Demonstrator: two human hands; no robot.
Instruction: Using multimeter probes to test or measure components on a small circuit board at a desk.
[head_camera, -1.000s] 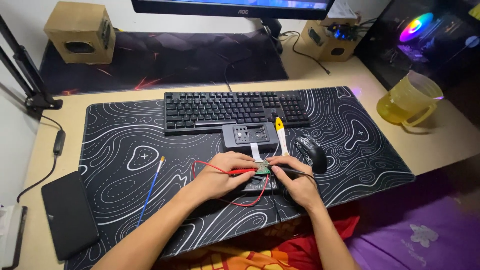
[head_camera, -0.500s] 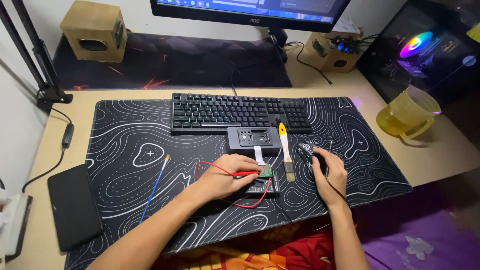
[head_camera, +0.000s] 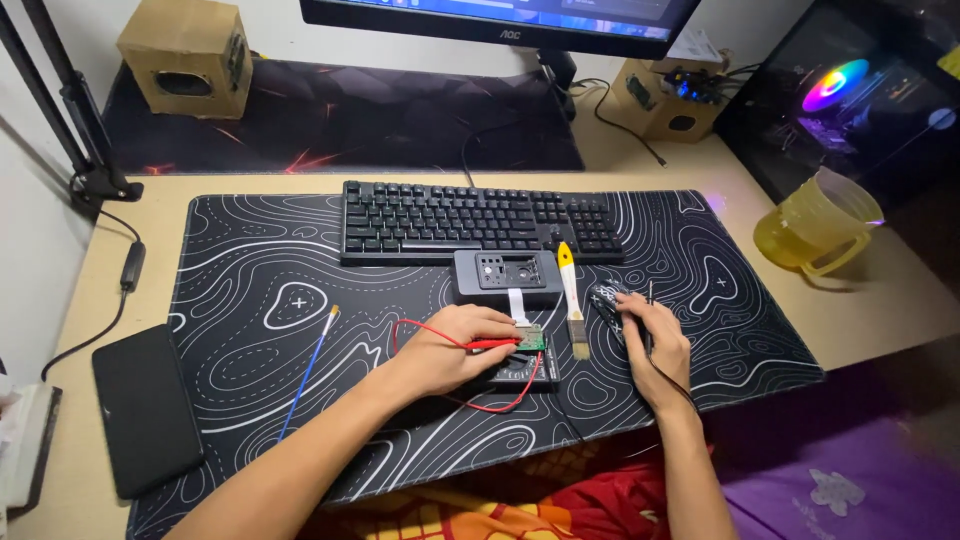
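Note:
My left hand (head_camera: 455, 345) pinches a red test probe (head_camera: 490, 344) and holds its tip on a small green circuit board (head_camera: 531, 338). The board lies on a black meter (head_camera: 525, 375) on the desk mat, and the red lead (head_camera: 500, 405) loops below it. A white flat cable joins the board to a dark grey box (head_camera: 505, 275). My right hand (head_camera: 655, 335) rests on the black mouse (head_camera: 605, 298) to the right. A thin black probe (head_camera: 648, 295) sits between its fingers, and its black lead trails past my wrist.
A yellow-handled brush (head_camera: 572, 300) lies between board and mouse. Behind are a black keyboard (head_camera: 480, 220), a monitor and two wooden speakers. A yellow jug (head_camera: 815, 225) stands at the right. A black slab (head_camera: 145, 405) and a blue stick (head_camera: 308, 370) lie at the left.
My right hand has left the circuit board and moved right onto the mouse, taking the black probe with it. My left hand keeps the red probe on the board.

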